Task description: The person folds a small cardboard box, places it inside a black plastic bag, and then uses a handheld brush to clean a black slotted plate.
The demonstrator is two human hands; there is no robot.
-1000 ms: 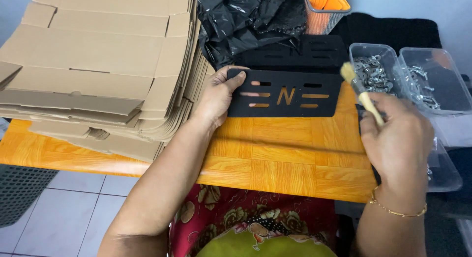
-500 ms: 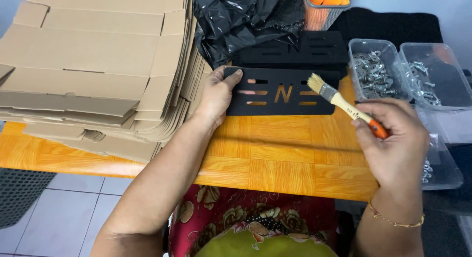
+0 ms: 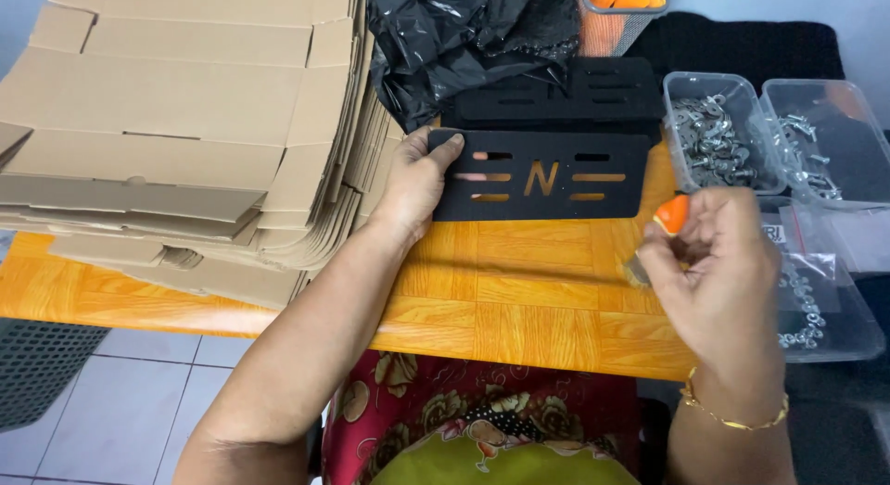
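A flat black metal plate point(image 3: 547, 174) with cut-out slots and a letter-shaped hole lies on the orange wooden table point(image 3: 519, 290). My left hand point(image 3: 415, 181) rests on the plate's left end, fingertips over its edge. My right hand point(image 3: 718, 272) is closed around a small paintbrush with an orange handle point(image 3: 674, 214), held low over the table right of the plate, bristles mostly hidden behind my fingers. More black plates point(image 3: 565, 94) are stacked just behind the front one.
A tall stack of flattened cardboard boxes point(image 3: 176, 123) fills the left. Black plastic sheeting point(image 3: 464, 31) and an orange mesh basket point(image 3: 616, 12) sit at the back. Clear tubs of metal hardware point(image 3: 709, 137) and screws point(image 3: 816, 133) stand at right, bagged washers point(image 3: 811, 309) below.
My right hand has turned the brush from pointing up-left at the plate to down toward the table, and has dropped lower. The left hand and plate stayed put.
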